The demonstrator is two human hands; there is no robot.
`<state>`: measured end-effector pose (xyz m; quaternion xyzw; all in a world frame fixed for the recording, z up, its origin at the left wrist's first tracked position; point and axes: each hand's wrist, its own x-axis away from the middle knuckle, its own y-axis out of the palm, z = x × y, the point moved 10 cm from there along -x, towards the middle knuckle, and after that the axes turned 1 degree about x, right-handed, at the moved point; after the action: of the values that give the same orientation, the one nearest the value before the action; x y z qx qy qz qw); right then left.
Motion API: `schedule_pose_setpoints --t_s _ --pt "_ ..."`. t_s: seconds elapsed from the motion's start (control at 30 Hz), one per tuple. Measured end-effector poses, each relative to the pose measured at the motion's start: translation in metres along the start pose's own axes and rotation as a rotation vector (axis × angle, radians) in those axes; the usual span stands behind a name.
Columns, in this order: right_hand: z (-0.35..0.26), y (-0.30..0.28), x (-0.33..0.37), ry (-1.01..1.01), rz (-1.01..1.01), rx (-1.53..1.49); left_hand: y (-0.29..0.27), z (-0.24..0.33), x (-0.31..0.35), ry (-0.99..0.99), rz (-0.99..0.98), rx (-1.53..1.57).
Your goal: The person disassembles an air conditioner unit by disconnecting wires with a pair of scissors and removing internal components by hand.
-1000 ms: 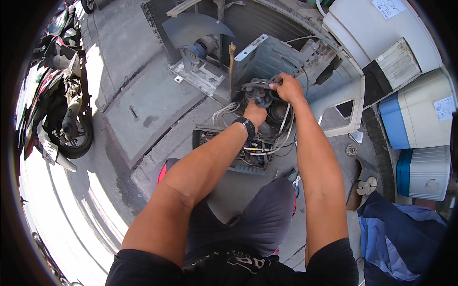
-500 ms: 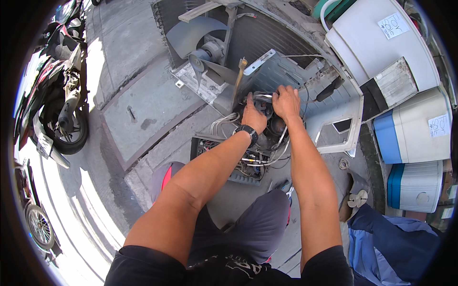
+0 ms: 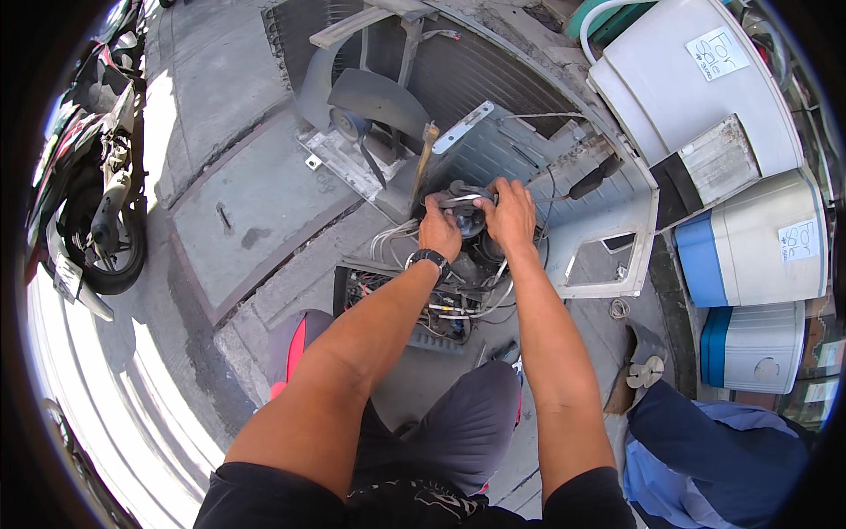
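Note:
My left hand (image 3: 440, 231), with a black watch at the wrist, has its fingers closed on the left side of a dark rounded part (image 3: 471, 223). From the other side my right hand (image 3: 511, 218) grips the same part, thumb turned inward. Pale bent tubing or cable runs across its top between the hands; its underside is hidden. Behind lies an opened outdoor air-conditioner unit: a grey fan (image 3: 374, 99), a finned coil (image 3: 480, 84) and a sheet-metal panel (image 3: 599, 231). Below the hands sits an electrical box (image 3: 397, 286) full of wires.
A wood-handled tool (image 3: 426, 159) stands upright beside the fan. A dark-handled tool (image 3: 595, 178) lies against the panel. Pale tubs (image 3: 740, 238) line the right, with blue cloth (image 3: 705, 450) below them. Motorcycles (image 3: 101, 212) are parked on the left.
Both hands have come slightly nearer to me and leftward, and the dark rounded part shows more between them. The fan blades have turned. The whole view has shifted a little.

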<state>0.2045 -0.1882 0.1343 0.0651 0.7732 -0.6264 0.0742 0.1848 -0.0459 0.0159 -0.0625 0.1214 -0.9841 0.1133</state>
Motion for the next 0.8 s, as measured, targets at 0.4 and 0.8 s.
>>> schedule_pose_setpoints --t_s 0.4,0.8 --pt "-0.006 0.001 0.007 -0.022 -0.016 0.015 0.007 0.010 0.034 0.110 -0.084 -0.055" --pt "-0.018 0.002 0.025 -0.136 0.065 0.010 0.030 -0.004 0.052 0.098 -0.171 -0.082"
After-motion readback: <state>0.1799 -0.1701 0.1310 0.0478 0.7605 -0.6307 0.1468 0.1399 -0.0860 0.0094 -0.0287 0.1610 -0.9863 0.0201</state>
